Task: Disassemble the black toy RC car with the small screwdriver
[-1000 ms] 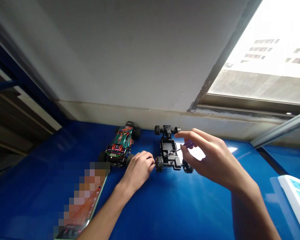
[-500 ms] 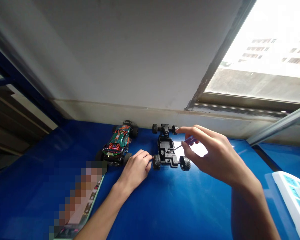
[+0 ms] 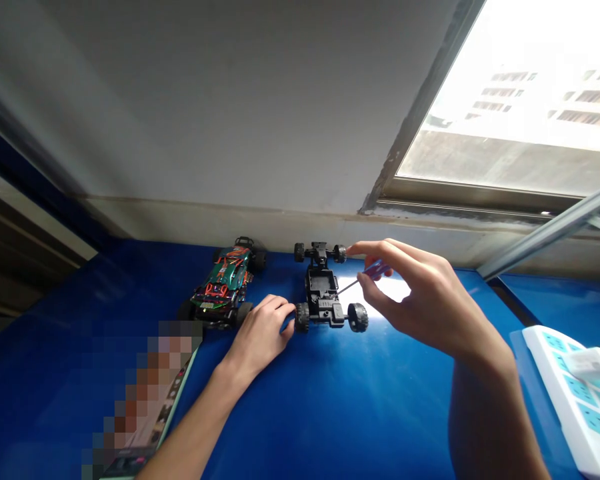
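A black toy car chassis (image 3: pixel 323 293) with four small wheels lies on the blue table (image 3: pixel 330 407), near the wall. My right hand (image 3: pixel 420 300) pinches a small screwdriver (image 3: pixel 367 275) with a purple handle; its thin shaft points down into the chassis. My left hand (image 3: pixel 263 333) rests on the table with curled fingers, its fingertips against the chassis's near left wheel (image 3: pixel 301 317). A green and red toy car (image 3: pixel 223 287) stands just left of that hand.
A phone (image 3: pixel 145 413) with a blurred screen lies at the lower left. A white power strip (image 3: pixel 575 393) sits at the right edge. A grey wall and a window frame (image 3: pixel 480 193) rise behind the table.
The view has shifted, so both cars and hands sit a little further left and up. The screwdriver stays in the chassis and my left hand stays at the wheel.
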Demonstrator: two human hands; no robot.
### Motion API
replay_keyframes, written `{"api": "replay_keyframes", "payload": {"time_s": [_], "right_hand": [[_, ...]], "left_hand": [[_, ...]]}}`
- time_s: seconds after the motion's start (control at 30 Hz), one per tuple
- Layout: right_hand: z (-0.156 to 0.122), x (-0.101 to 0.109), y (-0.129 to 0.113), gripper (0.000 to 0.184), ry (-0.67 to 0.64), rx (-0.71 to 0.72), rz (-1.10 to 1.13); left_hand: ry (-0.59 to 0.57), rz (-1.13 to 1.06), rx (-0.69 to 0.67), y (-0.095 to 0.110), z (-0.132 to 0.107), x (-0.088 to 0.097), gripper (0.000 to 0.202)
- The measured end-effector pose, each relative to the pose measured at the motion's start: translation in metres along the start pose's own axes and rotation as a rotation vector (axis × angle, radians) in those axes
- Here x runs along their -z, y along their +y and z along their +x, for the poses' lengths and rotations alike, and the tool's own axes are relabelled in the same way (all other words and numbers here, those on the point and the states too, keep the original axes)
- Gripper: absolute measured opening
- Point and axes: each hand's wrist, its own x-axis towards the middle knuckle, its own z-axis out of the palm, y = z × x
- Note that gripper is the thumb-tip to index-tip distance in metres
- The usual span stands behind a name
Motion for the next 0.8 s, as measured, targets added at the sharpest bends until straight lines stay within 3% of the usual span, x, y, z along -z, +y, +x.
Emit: {"api": "replay_keyframes", "payload": {"time_s": [0.2,0.37,0.47,0.57,0.8], "right_hand": [[-0.002,0.004,0.004,0.033,-0.018,-0.018,0.002],[-0.002,0.008,0.008,0.03,-0.028,-0.042,0.001],[-0.003,0.008,0.009,0.031,-0.046,-0.069,0.016],[-0.004,0.007,0.01,0.034,-0.075,-0.099,0.035],[-0.003,0.006,0.01,0.036,-0.097,-0.109,0.071]], "left_hand": [[0.178,-0.1,-0.009,-0.004,0.002,-0.001,0.053],[0.449,-0.3,0.048,0.013,0.002,0.01,0.032],[0.369,-0.454,-0.012,0.028,0.0,0.013,0.026],[0.281,-0.449,-0.08,0.037,-0.001,0.009,0.032],[0.343,-0.45,-0.017,0.035,-0.002,-0.001,0.035]]}}
